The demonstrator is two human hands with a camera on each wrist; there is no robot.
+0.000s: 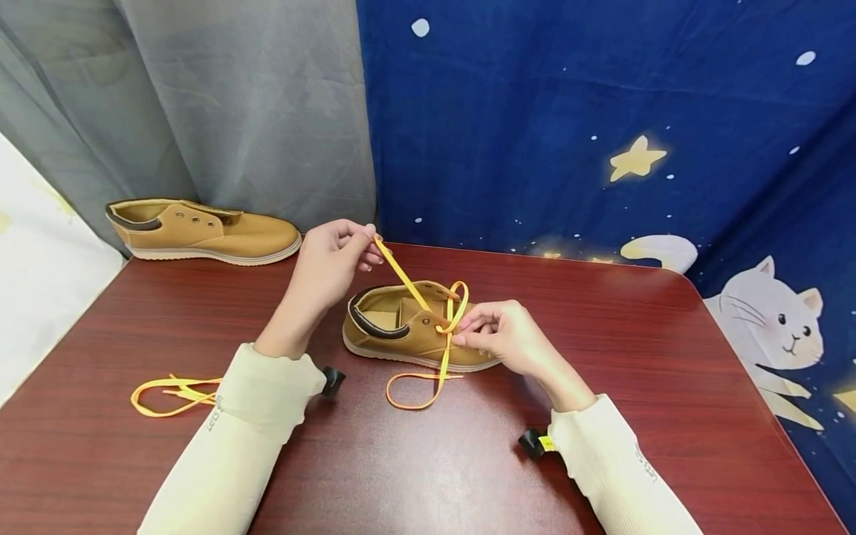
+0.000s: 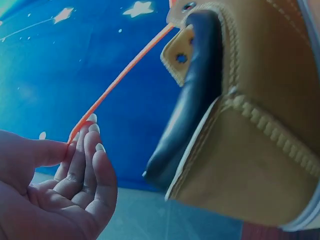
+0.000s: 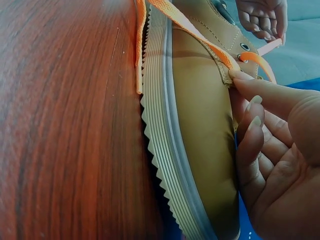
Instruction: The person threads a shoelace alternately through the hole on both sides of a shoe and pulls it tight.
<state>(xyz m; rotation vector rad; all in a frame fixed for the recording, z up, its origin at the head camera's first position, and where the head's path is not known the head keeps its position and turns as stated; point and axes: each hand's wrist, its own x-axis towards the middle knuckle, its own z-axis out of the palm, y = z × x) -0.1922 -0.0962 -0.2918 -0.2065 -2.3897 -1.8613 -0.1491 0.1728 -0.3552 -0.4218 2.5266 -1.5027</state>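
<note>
A tan low shoe (image 1: 388, 345) with a dark padded collar stands at the middle of the table, its toe to the right. A yellow-orange shoelace (image 1: 404, 276) runs through its eyelets. My left hand (image 1: 329, 256) pinches one length between thumb and fingers and holds it taut, up and left of the shoe. My right hand (image 1: 511, 338) is at the shoe's front, thumb and fingers pinching the lace near the eyelets. In the right wrist view the lace (image 3: 200, 37) passes over the shoe's side to the right thumb (image 3: 270, 92). One lace end lies curled on the table.
A second tan shoe (image 1: 247, 236) without a lace stands at the table's back left. Another yellow lace (image 1: 150, 397) lies looped beside my left sleeve. The reddish-brown table (image 1: 642, 342) ends at grey and blue curtains (image 1: 535, 134).
</note>
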